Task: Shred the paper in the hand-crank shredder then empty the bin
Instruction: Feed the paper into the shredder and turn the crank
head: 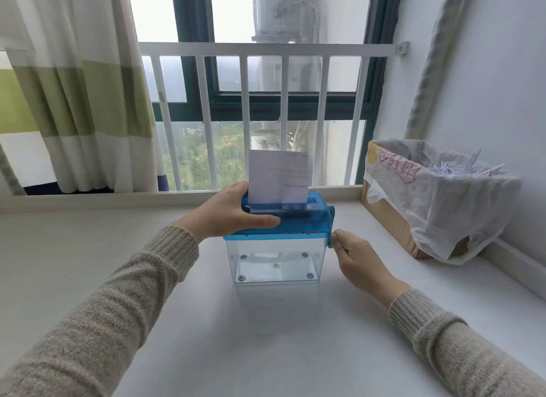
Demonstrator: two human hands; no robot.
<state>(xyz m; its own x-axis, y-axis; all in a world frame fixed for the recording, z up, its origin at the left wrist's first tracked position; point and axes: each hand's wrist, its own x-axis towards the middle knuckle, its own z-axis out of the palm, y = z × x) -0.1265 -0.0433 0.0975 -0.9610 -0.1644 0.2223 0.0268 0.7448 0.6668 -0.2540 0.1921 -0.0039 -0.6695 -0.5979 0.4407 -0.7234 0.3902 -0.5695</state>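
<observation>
one left hand (233,212) has its fingers clamped over the blue top of the one shredder (283,219) mid-worktop (118,249); one paper (277,176) stands in its slot; its bin (276,262) looks empty; right hand (354,259) pinches the crank (331,219); one lined box (428,195) holds shreds.

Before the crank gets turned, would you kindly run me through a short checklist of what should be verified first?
1. Paper seated in the slot, standing upright: ok.
2. Left hand steadying the blue shredder top: ok.
3. Right hand pinching the crank handle at the shredder's right side: ok, though the grip point is partly hidden.
4. Clear bin has room for strips; it looks empty: ok.
5. Lined cardboard box within reach for emptying; it already holds some shreds: ok.
6. Blades have caught the paper's lower edge: cannot tell.
</observation>
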